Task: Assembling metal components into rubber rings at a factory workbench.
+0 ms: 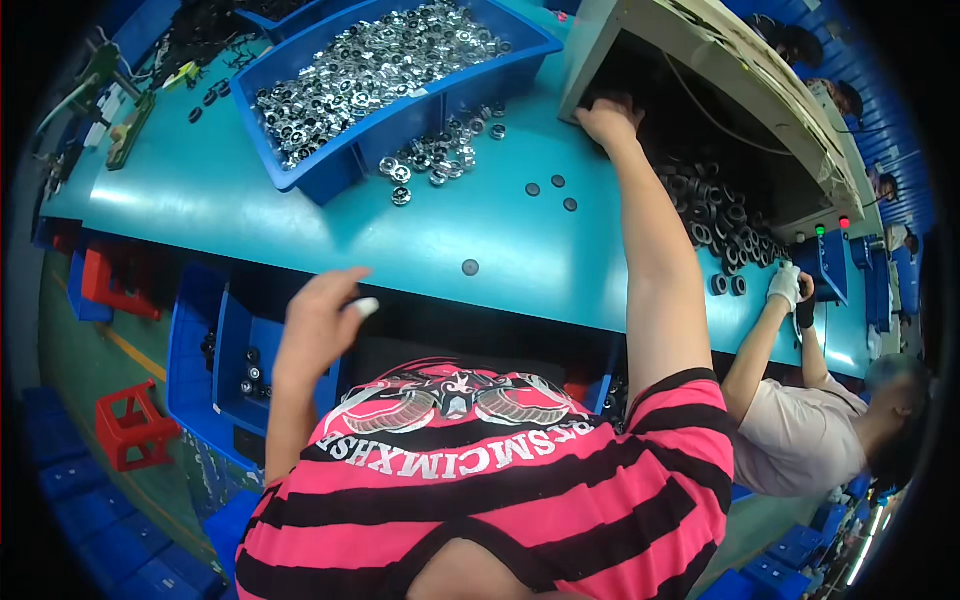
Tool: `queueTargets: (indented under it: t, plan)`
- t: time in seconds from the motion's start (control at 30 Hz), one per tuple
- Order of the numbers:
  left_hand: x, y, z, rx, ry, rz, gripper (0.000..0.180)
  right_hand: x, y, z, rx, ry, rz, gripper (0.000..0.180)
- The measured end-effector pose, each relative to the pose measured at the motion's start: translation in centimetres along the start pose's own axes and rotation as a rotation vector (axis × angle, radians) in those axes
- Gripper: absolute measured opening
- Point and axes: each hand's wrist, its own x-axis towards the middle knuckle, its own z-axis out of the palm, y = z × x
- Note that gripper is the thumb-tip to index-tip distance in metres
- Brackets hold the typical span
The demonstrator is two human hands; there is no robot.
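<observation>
My left hand hovers by the front edge of the teal table, fingers stretched out and thumb apart, with nothing in it. A white cover sits on its thumb tip. My right hand reaches into the dark opening of a beige machine housing; its fingertips are lost in shadow, so I cannot tell what they touch. A small dark disc lies between my hands near the table edge. Farther in, several more dark discs lie on the table. Loose silver round parts are scattered beside a blue bin.
The blue bin is heaped with shiny round parts. Black rings are piled before the housing at right. A co-worker's gloved hand works beyond them. Blue crates and a red stool stand low at left.
</observation>
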Motion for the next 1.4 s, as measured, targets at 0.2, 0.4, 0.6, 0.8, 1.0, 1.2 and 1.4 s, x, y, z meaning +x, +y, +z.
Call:
queueTargets:
  t: [0.2, 0.4, 0.6, 0.8, 1.0, 1.2, 1.4]
  plan:
    - [3.4, 2.3, 5.1, -0.062, -0.134, 0.234, 0.032, -1.4, 2.5, 0.6, 0.165, 0.239, 0.0, 0.05]
    - [4.9, 2.8, 6.5, -0.328, -0.093, 0.224, 0.03, -8.7, 0.9, -1.8, 0.6, 0.601, -0.23, 0.036]
    - [8.3, 1.3, 9.8, -1.33, -0.214, -0.096, 0.052, -22.5, -9.4, -3.9, 0.874, 0.337, -0.65, 0.042]
    - [8.7, -0.6, 11.4, -1.727, -0.258, -0.121, 0.05, -22.9, -11.2, -3.9, 1.01, -0.181, -0.791, 0.044]
    - [9.0, -2.5, 11.8, -1.819, -0.33, -0.068, 0.051, -10.1, -9.0, 1.0, 0.733, 0.177, -0.46, 0.042]
    - [9.2, -1.9, 11.6, -1.799, -0.359, -0.055, 0.051, -4.3, -11.4, 5.0, 0.402, 0.215, -0.416, 0.045]
    - [9.3, -1.7, 11.8, -1.81, -0.363, -0.033, 0.052, -6.2, -11.6, 5.0, 0.47, 0.152, -0.418, 0.04]
